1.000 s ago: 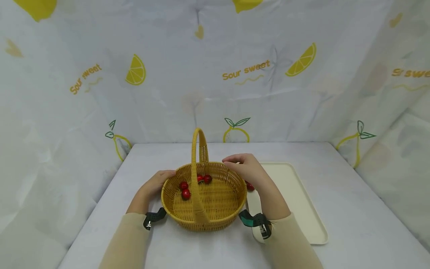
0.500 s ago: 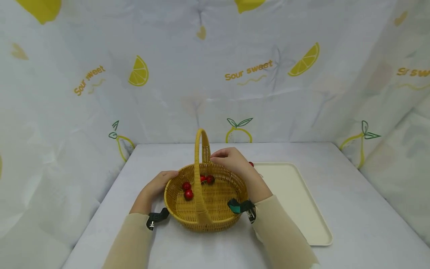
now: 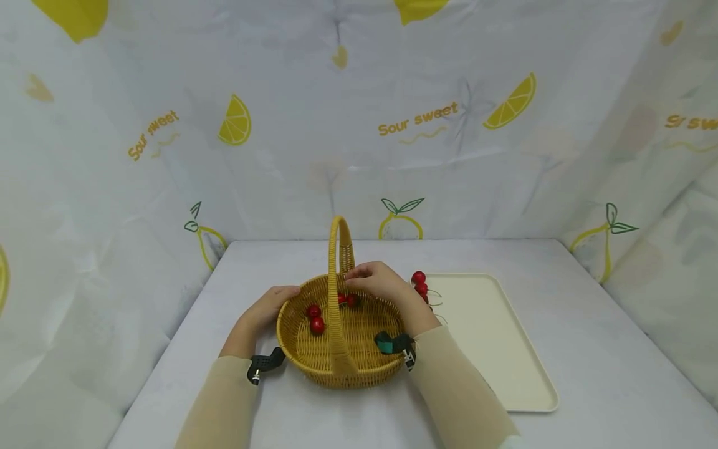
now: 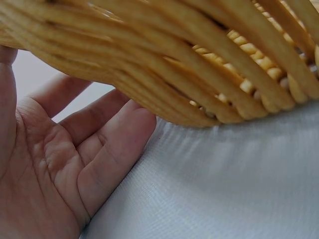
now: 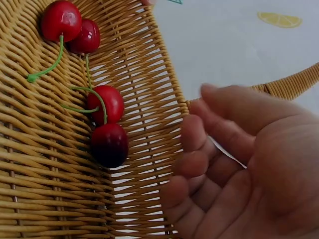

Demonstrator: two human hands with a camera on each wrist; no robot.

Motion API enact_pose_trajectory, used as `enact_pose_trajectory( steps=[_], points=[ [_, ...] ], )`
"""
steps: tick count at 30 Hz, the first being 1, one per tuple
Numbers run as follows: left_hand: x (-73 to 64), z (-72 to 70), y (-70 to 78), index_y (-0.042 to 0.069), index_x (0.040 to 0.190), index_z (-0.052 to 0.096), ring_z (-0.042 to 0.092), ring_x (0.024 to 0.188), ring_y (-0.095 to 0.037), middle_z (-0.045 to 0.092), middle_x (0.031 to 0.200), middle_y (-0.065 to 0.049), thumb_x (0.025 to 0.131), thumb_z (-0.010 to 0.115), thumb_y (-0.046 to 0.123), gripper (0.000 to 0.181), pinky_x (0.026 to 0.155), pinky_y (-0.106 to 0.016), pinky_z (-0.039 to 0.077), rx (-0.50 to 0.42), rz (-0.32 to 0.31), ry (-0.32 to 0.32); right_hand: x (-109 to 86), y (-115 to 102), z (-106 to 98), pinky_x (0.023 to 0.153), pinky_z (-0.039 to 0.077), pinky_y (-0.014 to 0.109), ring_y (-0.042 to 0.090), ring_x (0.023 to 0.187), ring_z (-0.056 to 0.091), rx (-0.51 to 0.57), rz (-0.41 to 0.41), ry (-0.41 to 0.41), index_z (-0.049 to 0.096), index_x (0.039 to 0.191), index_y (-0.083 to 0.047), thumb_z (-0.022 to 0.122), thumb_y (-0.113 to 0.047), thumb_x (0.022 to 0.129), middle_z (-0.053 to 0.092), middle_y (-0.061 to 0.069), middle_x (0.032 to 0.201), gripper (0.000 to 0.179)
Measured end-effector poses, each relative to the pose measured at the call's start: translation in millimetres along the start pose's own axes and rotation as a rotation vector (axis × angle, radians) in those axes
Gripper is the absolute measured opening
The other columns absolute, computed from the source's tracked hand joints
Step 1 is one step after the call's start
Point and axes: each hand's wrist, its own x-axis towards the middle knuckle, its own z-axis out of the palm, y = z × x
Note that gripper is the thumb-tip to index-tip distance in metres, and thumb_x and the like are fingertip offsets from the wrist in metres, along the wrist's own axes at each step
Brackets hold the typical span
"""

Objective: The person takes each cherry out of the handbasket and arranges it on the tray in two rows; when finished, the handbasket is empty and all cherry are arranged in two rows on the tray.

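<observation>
A yellow wicker basket [image 3: 359,376] with a tall arched handle holds several red cherries [image 5: 105,103] on its left and far side. My left hand [image 3: 268,308] rests against the basket's left outer side near the rim. In the left wrist view its fingers [image 4: 114,154] lie fairly straight along the weave, partly hidden by it. My right hand [image 3: 381,284] is over the basket's far rim, right of the handle. In the right wrist view its fingers [image 5: 174,191] are loosely curled beside the inner wall, with no object visible in them.
A cream rectangular tray [image 3: 493,337] lies right of the basket, partly under the right forearm. Several red cherries [image 3: 419,288] with stems lie at its far left corner. A white cloth covers the table [image 3: 583,349], with a lemon-print curtain [image 3: 314,143] behind.
My right hand has moved left from beside the tray to the basket's far rim, then lowered slightly, uncovering the tray's cherries. My left hand stays at the basket.
</observation>
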Motion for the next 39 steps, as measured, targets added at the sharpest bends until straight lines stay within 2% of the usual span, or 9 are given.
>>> enact_pose_trajectory(
  steps=[3,7,11,14,18,26,32,36,39],
  points=[
    [-0.7,0.0,2.4,0.005,0.14,0.063,0.046,0.14,-0.036,0.063,0.139,-0.012,0.102,0.049,0.054,0.064,0.118,-0.058,0.025,0.0,-0.005,0.011,1.2,5,0,0.072,0.05,0.039,0.019,0.077,0.054,-0.009,0.011,-0.03,0.074,0.12,-0.012,0.067,-0.027,0.1,0.07,0.003,0.1,0.026],
    [0.7,-1.0,1.2,0.005,0.14,0.063,0.048,0.139,-0.035,0.064,0.137,-0.011,0.101,0.051,0.054,0.063,0.119,-0.056,0.025,-0.014,-0.003,0.017,1.8,8,2,0.07,0.048,0.034,0.018,0.076,0.055,-0.071,0.02,-0.087,0.072,0.127,-0.01,0.067,-0.023,0.1,0.07,0.004,0.1,0.03],
    [0.6,-2.5,1.3,0.004,0.141,0.062,0.047,0.14,-0.036,0.063,0.139,-0.013,0.102,0.05,0.052,0.063,0.119,-0.056,0.025,-0.011,-0.002,0.016,3.5,13,5,0.08,0.051,0.037,0.019,0.092,0.061,-0.202,0.031,-0.135,0.069,0.132,-0.011,0.07,-0.022,0.098,0.067,0.008,0.126,0.036],
    [-0.7,-3.2,2.0,0.003,0.142,0.06,0.045,0.141,-0.037,0.062,0.141,-0.014,0.103,0.05,0.051,0.063,0.119,-0.057,0.024,0.0,-0.013,0.017,4.9,16,6,0.086,0.052,0.039,0.019,0.099,0.061,-0.277,0.045,-0.155,0.068,0.133,-0.012,0.071,-0.021,0.098,0.061,0.009,0.138,0.037],
    [-0.3,-3.1,1.5,0.003,0.142,0.06,0.044,0.142,-0.037,0.062,0.141,-0.014,0.102,0.05,0.052,0.064,0.119,-0.058,0.023,0.001,-0.016,0.018,3.4,15,6,0.087,0.053,0.04,0.019,0.096,0.061,-0.284,0.071,-0.163,0.069,0.131,-0.012,0.073,-0.021,0.097,0.063,0.008,0.134,0.036],
    [2.7,-2.5,0.6,0.005,0.141,0.062,0.045,0.141,-0.036,0.063,0.14,-0.012,0.101,0.05,0.054,0.064,0.119,-0.057,0.024,0.008,-0.017,0.025,3.3,15,7,0.096,0.05,0.043,0.019,0.104,0.059,-0.329,0.082,-0.176,0.072,0.122,-0.011,0.078,-0.025,0.093,0.066,0.005,0.126,0.033],
    [3.2,-2.0,-0.9,0.005,0.141,0.062,0.046,0.141,-0.036,0.063,0.139,-0.012,0.101,0.05,0.054,0.064,0.119,-0.057,0.024,0.001,-0.009,0.012,2.9,16,7,0.09,0.051,0.04,0.017,0.097,0.06,-0.35,0.086,-0.167,0.073,0.116,-0.011,0.08,-0.028,0.091,0.068,0.002,0.114,0.031],
    [3.1,-1.0,-1.7,0.005,0.139,0.063,0.048,0.139,-0.035,0.065,0.137,-0.012,0.102,0.049,0.053,0.063,0.119,-0.057,0.024,-0.007,0.005,0.001,-0.7,13,4,0.087,0.052,0.04,0.018,0.095,0.059,-0.318,0.072,-0.147,0.074,0.114,-0.012,0.079,-0.031,0.091,0.068,0.0,0.11,0.031],
    [2.9,0.5,-1.5,0.005,0.139,0.064,0.048,0.139,-0.036,0.065,0.136,-0.012,0.102,0.049,0.052,0.062,0.119,-0.057,0.025,-0.003,0.006,0.007,-5.5,7,1,0.093,0.051,0.042,0.019,0.1,0.06,-0.274,0.041,-0.136,0.074,0.114,-0.012,0.078,-0.032,0.091,0.068,0.0,0.111,0.031]
  ],
)
